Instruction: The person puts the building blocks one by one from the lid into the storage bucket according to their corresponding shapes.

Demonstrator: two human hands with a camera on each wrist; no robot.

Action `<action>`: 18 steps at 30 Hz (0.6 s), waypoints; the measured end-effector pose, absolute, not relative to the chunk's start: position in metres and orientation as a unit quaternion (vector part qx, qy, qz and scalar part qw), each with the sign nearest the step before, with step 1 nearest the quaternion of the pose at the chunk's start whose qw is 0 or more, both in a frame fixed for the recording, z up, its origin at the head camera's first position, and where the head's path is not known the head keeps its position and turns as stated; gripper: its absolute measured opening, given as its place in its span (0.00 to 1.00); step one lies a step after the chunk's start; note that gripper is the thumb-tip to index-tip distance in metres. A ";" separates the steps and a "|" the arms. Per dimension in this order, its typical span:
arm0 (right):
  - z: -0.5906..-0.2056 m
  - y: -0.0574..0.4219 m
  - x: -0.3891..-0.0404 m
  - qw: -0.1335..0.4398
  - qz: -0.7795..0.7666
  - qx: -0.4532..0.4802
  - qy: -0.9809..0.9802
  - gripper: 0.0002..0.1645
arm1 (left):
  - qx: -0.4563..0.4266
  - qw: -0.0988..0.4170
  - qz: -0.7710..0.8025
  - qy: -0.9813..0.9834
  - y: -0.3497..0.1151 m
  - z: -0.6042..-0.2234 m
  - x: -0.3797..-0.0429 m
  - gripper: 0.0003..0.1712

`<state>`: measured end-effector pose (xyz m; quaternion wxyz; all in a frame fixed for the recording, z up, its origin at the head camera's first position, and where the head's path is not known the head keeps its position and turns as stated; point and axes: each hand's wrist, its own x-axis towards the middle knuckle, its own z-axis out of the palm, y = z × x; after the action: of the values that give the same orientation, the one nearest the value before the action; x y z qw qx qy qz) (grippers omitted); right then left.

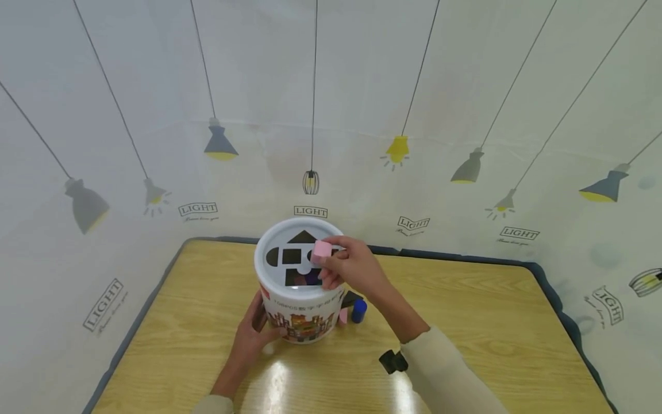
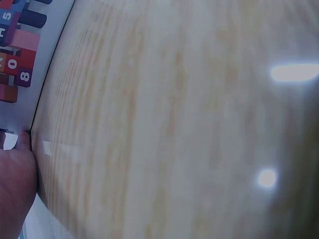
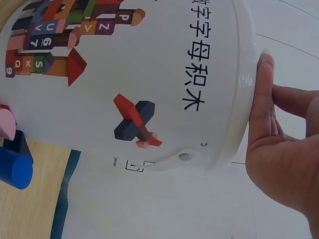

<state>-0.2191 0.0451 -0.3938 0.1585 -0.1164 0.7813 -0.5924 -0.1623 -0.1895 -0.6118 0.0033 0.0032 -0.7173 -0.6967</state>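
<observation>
A white bucket (image 1: pixel 300 305) with building pictures on its side stands on the table. Its lid (image 1: pixel 276 280) has several shaped holes, among them a triangle, a square and a half circle. My right hand (image 1: pixel 357 267) pinches a pink block (image 1: pixel 322 250) between thumb and fingers, over the right part of the lid. In the right wrist view that hand is beside the lid's rim (image 3: pixel 244 84), and the pink block is hidden there. My left hand (image 1: pixel 253 336) grips the bucket's lower left side, thumb across its front; in the left wrist view only part of it shows.
Right of the bucket lie a blue cylinder (image 1: pixel 359 311), a pink block (image 1: pixel 343 317) and a dark block (image 1: pixel 351 298). A small black object (image 1: pixel 393 361) shows by the right sleeve. Behind the wooden table (image 1: pixel 465 310) hangs a pale curtain (image 1: pixel 357 190) printed with lamps.
</observation>
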 end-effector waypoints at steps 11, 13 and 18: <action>-0.388 0.031 -0.223 0.207 -0.564 -0.142 0.787 0.26 | 0.000 0.011 -0.699 -0.715 -0.188 -0.612 -0.163 0.62; -0.388 0.029 -0.225 0.210 -0.561 -0.144 0.788 0.25 | -0.002 0.008 -0.700 -0.714 -0.188 -0.613 -0.163 0.62; -0.388 0.026 -0.228 0.220 -0.558 -0.151 0.785 0.23 | -0.003 0.007 -0.695 -0.719 -0.189 -0.612 -0.162 0.62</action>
<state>-0.2281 0.0259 -0.3879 0.2200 -0.1512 0.7854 -0.5585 -0.1625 -0.1889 -0.6117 0.0070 -0.0028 -0.7185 -0.6955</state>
